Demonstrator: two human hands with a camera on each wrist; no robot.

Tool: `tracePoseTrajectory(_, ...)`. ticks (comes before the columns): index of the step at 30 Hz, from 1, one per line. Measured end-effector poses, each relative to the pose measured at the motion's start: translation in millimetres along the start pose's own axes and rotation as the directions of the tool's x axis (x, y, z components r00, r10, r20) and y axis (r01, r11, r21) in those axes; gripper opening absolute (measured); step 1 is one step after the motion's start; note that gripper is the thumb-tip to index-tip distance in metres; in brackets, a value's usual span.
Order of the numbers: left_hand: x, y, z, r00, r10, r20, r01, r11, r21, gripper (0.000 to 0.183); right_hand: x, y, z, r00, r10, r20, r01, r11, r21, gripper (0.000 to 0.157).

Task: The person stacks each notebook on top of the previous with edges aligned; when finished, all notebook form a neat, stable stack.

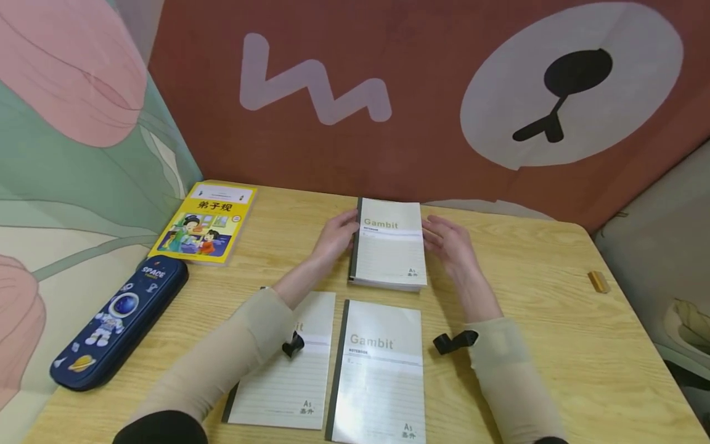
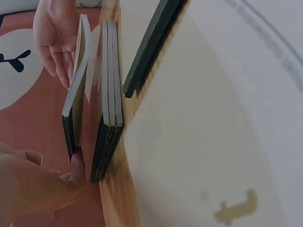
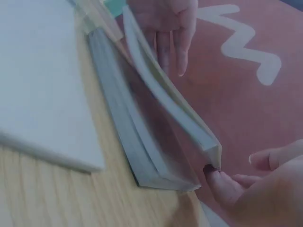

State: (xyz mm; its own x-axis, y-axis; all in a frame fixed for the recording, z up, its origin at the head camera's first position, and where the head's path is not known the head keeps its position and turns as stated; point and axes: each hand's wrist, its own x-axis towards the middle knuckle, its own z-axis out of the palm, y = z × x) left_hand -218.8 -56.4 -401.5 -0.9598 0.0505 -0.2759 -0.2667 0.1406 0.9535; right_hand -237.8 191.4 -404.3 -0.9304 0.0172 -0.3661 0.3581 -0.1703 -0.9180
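Note:
A grey-covered Gambit notebook (image 1: pixel 391 243) with a dark spine is raised over a small stack of similar notebooks (image 2: pixel 109 75), its pages slightly bowed. On the spine side, my left hand (image 1: pixel 335 237) has its fingers extended, one fingertip touching the lower spine corner. Across from it, my right hand (image 1: pixel 448 243) is at the page edge, fingers loosely straight and a fingertip at the notebook's corner. Neither hand wraps around the notebook. Nearer to me, two more notebooks lie on the table: a right one (image 1: pixel 379 376) and a left one (image 1: pixel 283 382), partly hidden by my left sleeve.
At the left lie a yellow picture book (image 1: pixel 205 222) and a dark blue space-themed pencil case (image 1: pixel 119 320). A small brown block (image 1: pixel 598 282) sits near the right edge of the wooden table (image 1: pixel 532 277). Behind the table stands a wall (image 1: pixel 421 148) with a bear design.

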Motion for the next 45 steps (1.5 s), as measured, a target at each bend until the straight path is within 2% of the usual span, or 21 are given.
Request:
tracePoseTrajectory(5,1.8,-3.6,-1.1,0.999,0.025,-0.038,-0.022,0.997,0.073,0.049,3.9,3.6,3.8,0.998,-0.045,0.044,0.045,0.999,-0.019,0.057)
tracePoseTrajectory(13,3.1,-10.9,0.1,0.996,0.065,-0.058,-0.056,0.988,0.144,0.049,11.0,12.6,11.8,0.997,-0.060,0.052,0.060,0.998,-0.005,0.058)
tracePoseTrajectory(24,4.4,-14.7,2.4,0.995,0.079,-0.066,-0.068,0.985,0.157,0.049,11.9,17.0,16.5,0.996,-0.077,0.041,0.079,0.996,-0.040,0.058)
tracePoseTrajectory(36,7.5,-11.7,6.8,0.998,0.035,-0.051,-0.027,0.987,0.159,0.050,11.6,15.5,13.4,0.994,-0.105,0.022,0.107,0.990,-0.091,0.060)
tracePoseTrajectory(45,10.0,-12.0,10.4,0.999,0.029,-0.036,-0.023,0.987,0.160,0.050,6.8,14.2,11.3,0.994,-0.112,0.010,0.112,0.986,-0.123,0.059)
